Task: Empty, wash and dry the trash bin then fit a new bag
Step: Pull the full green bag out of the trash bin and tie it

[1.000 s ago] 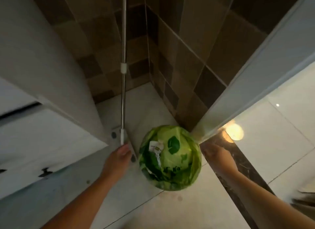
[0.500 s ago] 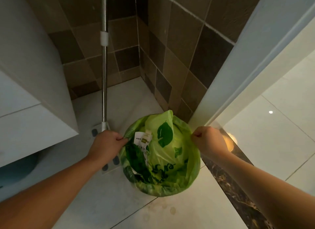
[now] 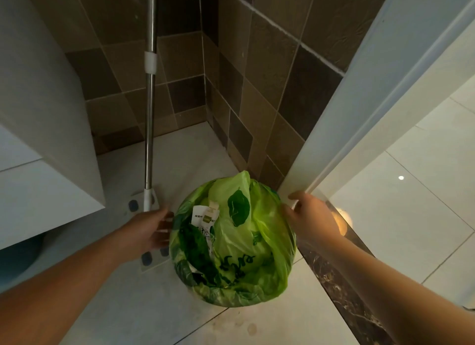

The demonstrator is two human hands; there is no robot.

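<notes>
Round trash bin lined with a crinkly green plastic bag (image 3: 232, 239) sits lower centre, still full, left hand (image 3: 149, 231) and right hand (image 3: 312, 218) spread loose at its rim, so next up's probably gathering the bag edges.

A: Left hand (image 3: 150, 230)?
B: Bare forearm enters from the near left, reaching far and right; fingers loosely spread, tips pointing right, no grip closed on anything.
A: Right hand (image 3: 312, 217)?
B: Bare forearm enters from the near right, angled far and left; back of hand up, fingers relaxed, slightly curled, thumb apart.
</notes>
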